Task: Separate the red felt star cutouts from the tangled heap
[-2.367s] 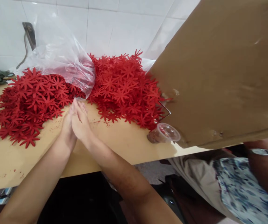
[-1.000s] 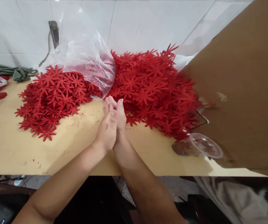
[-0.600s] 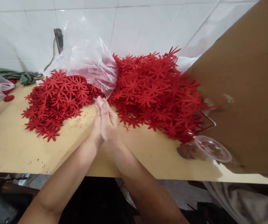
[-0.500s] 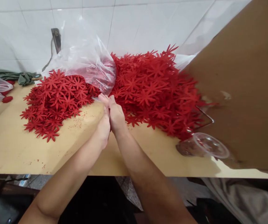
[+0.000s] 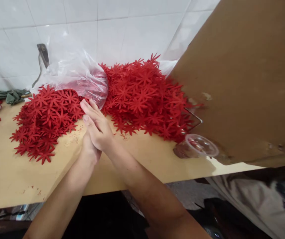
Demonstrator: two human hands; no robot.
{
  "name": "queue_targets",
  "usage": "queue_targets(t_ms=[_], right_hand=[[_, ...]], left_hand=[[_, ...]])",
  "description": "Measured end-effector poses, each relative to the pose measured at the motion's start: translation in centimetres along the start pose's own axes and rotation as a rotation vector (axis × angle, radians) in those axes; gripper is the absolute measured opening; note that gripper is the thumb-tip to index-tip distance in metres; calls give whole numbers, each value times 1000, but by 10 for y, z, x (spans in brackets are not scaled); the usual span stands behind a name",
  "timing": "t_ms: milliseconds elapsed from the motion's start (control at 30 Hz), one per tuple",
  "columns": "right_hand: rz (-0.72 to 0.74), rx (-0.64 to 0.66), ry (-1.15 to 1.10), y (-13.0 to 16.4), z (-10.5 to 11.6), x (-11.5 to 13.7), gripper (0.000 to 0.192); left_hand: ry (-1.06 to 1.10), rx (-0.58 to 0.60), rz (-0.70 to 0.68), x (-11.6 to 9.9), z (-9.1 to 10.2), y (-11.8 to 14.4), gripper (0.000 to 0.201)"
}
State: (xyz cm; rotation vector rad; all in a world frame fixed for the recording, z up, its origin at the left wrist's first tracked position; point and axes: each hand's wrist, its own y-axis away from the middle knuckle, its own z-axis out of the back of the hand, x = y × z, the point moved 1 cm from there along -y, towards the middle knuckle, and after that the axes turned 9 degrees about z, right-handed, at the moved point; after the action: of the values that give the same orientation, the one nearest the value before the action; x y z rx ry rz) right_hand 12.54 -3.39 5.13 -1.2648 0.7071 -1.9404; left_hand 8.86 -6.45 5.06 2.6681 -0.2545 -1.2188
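hands: left hand (image 5: pixel 90 146) and right hand (image 5: pixel 98 127) pressed palm to palm at frame centre, contents of grip cannot be told | red star-shaped cutouts (image 5: pixel 45 116) left heaped on tabletop (image 5: pixel 142 156) | progress: heaps unsorted

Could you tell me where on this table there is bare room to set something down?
The table is bare along its near edge, left of the pressed-together left hand and right hand, and between them and the plastic cup. The back is crowded with red flower cutouts and the plastic bag.

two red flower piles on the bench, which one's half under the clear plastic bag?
The left pile: the clear plastic bag drapes over its back edge. The right pile lies fully uncovered, next to the cardboard sheet.
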Motion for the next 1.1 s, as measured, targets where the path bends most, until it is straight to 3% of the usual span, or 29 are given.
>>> queue_targets(t_ms=[133, 233, 333, 400, 467, 567, 633, 733, 833, 1000, 1100], right_hand=[[26, 92, 234, 3, 0, -11, 48], [-2, 186, 358, 16, 0, -16, 53], [89, 216, 354, 28, 21, -13, 57], [157, 185, 324, 39, 51, -7, 52], [117, 90, 355, 52, 93, -2, 39], [-148, -115, 549, 76, 163, -5, 28], [-318, -133, 724, 92, 202, -14, 29], [-499, 208, 895, 108, 233, -32, 36], [-539, 505, 1041, 110, 236, -41, 42], [-604, 838, 1133, 98, 223, -43, 46], [-559, 929, 1109, 99, 221, -47, 43]], left_hand=[[57, 79, -25, -5, 8, -13, 42], [21, 30, -12, 0, 17, -27, 38], [-10, -29, 84, 1, 23, -30, 30], [-18, -60, 130, -2, 24, -26, 23], [26, -77, 152, -8, 25, -20, 20], [207, -7, 207, -14, 26, -14, 26], [302, 59, 254, -15, 26, -11, 28], [343, 95, 296, -14, 28, -11, 27], [352, 101, 317, -11, 32, -14, 30], [376, 109, 321, -9, 39, -20, 31], [372, 75, 325, -7, 39, -20, 31]])
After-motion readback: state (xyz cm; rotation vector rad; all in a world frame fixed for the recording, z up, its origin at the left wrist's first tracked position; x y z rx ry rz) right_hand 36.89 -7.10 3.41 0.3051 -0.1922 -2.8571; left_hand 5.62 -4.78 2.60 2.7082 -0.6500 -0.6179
